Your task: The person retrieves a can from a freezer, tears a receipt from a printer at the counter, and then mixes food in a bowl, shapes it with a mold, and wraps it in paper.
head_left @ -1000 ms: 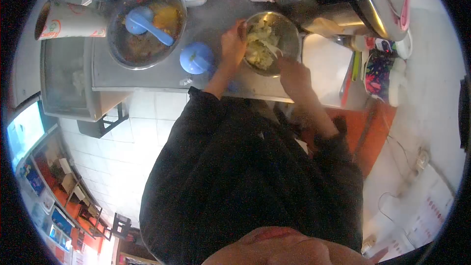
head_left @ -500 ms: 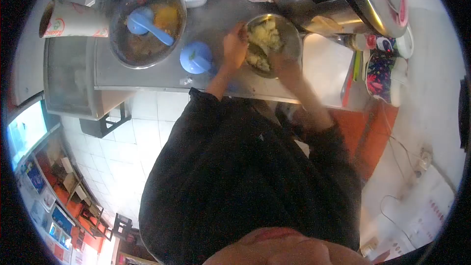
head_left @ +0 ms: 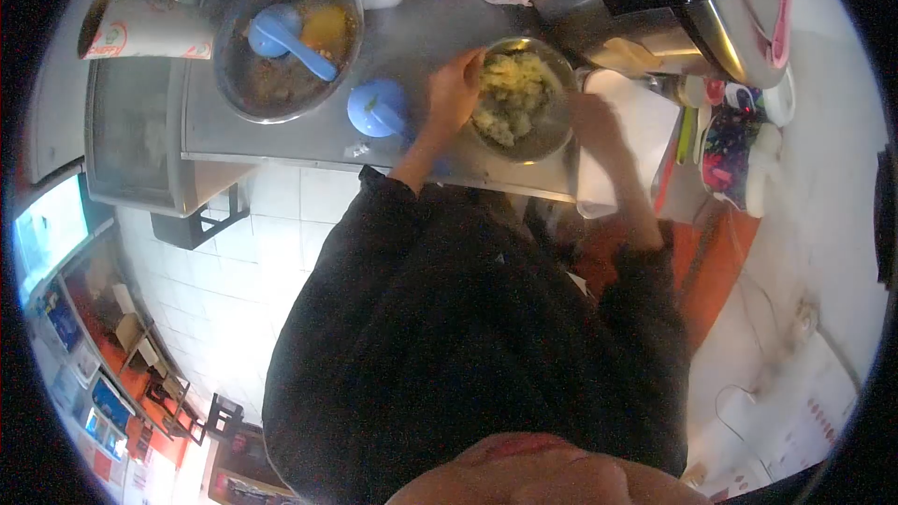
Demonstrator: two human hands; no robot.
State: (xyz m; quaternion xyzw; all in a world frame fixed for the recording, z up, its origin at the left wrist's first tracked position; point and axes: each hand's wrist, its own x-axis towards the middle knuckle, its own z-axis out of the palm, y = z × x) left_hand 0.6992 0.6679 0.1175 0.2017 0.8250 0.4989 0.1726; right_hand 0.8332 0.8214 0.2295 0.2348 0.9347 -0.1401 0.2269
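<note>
The metal bowl is standing on the counter at the upper centre of the frame, holding a pale yellow mash. The left hand is pinching the bowl's left rim. The right hand is blurring beside the right rim, above the white board; whether its fingers are closing on a utensil cannot be told. Caution: a loosening left grip could be letting the bowl turn or slide under sideways force; hurried strokes could be throwing mash over the rim.
</note>
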